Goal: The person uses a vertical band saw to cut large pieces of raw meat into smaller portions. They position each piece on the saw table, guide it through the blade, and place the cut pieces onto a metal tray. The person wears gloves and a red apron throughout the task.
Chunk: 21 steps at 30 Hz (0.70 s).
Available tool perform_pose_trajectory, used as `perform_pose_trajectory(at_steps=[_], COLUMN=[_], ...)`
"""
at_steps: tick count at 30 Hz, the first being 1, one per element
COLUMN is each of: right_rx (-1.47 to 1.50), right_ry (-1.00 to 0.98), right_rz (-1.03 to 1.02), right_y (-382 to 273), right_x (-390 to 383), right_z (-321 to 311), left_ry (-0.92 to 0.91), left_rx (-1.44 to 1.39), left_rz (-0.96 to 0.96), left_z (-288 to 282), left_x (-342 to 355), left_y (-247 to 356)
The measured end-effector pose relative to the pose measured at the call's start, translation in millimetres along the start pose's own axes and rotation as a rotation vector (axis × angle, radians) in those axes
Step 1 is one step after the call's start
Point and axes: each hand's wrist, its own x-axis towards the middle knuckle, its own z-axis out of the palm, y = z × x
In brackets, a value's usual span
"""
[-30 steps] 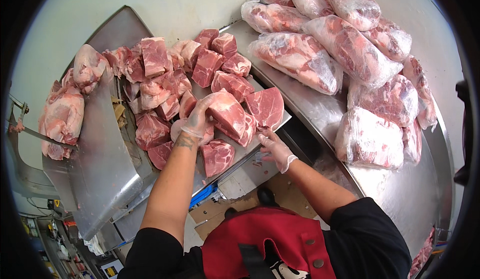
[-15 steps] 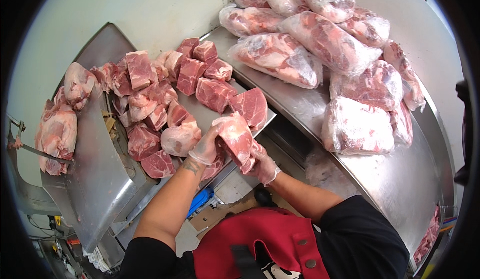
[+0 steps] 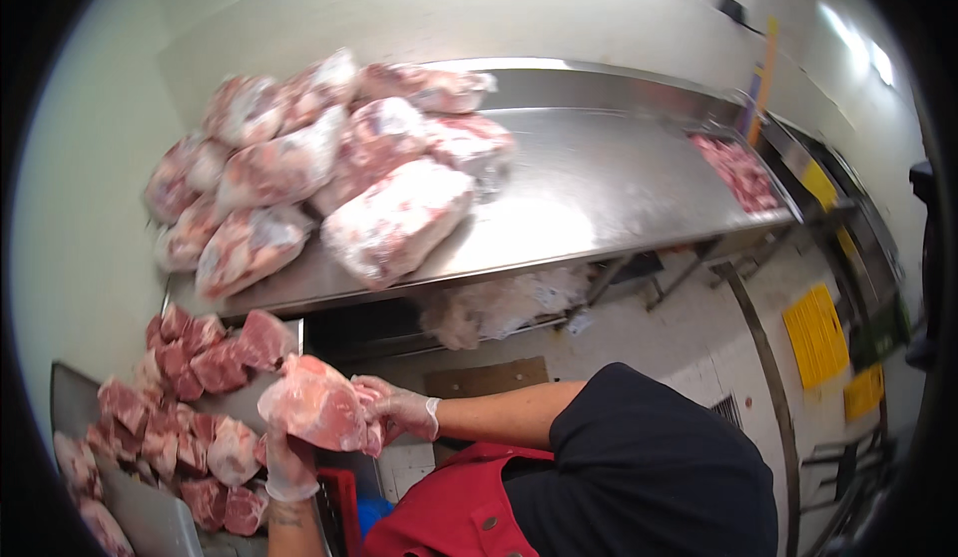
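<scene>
Meat chunk [image 3: 314,404] gripped between gloved left hand [image 3: 289,462] and right hand [image 3: 399,409], fingers clamped on it

Brushed stainless steel surface [image 3: 599,188] with a dull sheen, wet glossy raw meat chunk [image 3: 314,402], thin clear plastic gloves on both hands, meat bags [image 3: 394,218] in shiny plastic film

Both hands, sheathed in thin clear gloves, close together at lower left: the left hand [image 3: 289,462] rises from the bottom edge, fingers curled upward in a grip, while the right hand [image 3: 399,409] reaches across, bare forearm extended from a dark sleeve.
</scene>
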Motion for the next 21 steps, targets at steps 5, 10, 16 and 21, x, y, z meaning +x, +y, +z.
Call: perform_pose_trajectory(at_steps=[5,10,16,21], right_rx=[-0.023,0.220,0.257,0.375], right_ry=[0.102,0.047,0.088,0.247], right_rz=[-0.002,-0.182,-0.537,-0.681], right_y=[-7,-8,-68,-150], right_x=[-101,-172,-288,-425], right_z=[-53,-98,-170,-258], left_ry=[-0.112,-0.255,-0.646,-0.884], left_rx=[-0.029,0.111,0.372,0.578], left_rz=[-0.115,-0.238,-0.068,0.017], left_z=[80,169,339,498], left_x=[-2,16,82,124], left_y=[-61,-88,-138,-175])
